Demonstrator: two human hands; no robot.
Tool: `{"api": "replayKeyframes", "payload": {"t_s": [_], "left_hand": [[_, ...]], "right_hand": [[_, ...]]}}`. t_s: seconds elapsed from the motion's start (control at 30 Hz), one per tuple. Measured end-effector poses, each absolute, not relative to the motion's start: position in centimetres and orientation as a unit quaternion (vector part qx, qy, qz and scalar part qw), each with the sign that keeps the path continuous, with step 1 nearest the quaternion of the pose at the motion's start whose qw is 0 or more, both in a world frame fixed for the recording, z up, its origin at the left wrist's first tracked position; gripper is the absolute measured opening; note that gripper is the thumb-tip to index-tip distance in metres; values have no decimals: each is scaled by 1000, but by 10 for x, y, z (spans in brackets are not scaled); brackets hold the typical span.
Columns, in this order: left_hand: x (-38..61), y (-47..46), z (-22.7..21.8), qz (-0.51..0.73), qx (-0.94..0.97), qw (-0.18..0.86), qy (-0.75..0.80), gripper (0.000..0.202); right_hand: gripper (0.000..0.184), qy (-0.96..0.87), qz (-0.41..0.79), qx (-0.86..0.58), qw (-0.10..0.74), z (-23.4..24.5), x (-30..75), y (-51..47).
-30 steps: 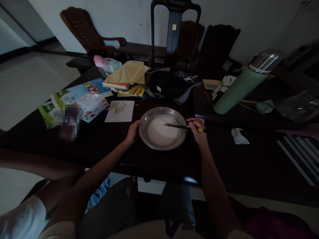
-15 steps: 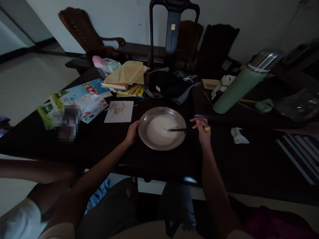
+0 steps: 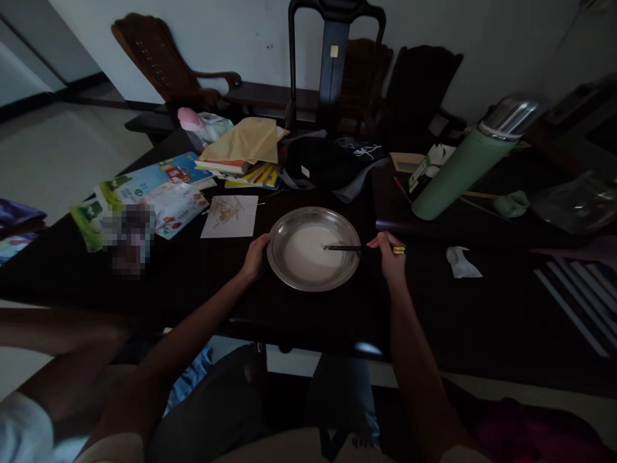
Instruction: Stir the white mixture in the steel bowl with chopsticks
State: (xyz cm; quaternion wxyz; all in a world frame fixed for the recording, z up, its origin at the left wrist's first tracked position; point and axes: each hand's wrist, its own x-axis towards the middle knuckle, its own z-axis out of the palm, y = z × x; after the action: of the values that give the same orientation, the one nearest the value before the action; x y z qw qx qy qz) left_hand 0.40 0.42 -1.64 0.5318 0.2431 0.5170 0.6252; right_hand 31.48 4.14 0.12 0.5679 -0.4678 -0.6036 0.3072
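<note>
A round metal dish [image 3: 289, 225] with a pale white liquid in it sits on the dark table [image 3: 202, 283] in front of me. My left hand [image 3: 256, 255] grips the dish's left rim. My right hand [image 3: 389, 256] is closed on a pair of dark chopsticks [image 3: 347, 248] with gold-coloured ends. The chopstick tips reach over the right rim into the white liquid.
A white sheet [image 3: 231, 216] with several small sticks lies left of the dish. Books and packets [image 3: 154, 190] clutter the back left, a green flask [image 3: 463, 167] stands back right, a crumpled tissue [image 3: 461, 262] lies right. Another person's arm [image 3: 62, 334] shows at the lower left.
My right hand slid a little to the right, drawing the chopstick tips from the middle of the liquid toward its right side. The left hand stayed on the rim.
</note>
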Motion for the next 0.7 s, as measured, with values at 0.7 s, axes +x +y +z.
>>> {"api": "replayKeyframes", "payload": {"t_s": [0.7], "left_hand": [[4,4,-14,622,234,534,523,18]], "right_hand": [[35,-673,285,-451,511,-1,310,41]]}}
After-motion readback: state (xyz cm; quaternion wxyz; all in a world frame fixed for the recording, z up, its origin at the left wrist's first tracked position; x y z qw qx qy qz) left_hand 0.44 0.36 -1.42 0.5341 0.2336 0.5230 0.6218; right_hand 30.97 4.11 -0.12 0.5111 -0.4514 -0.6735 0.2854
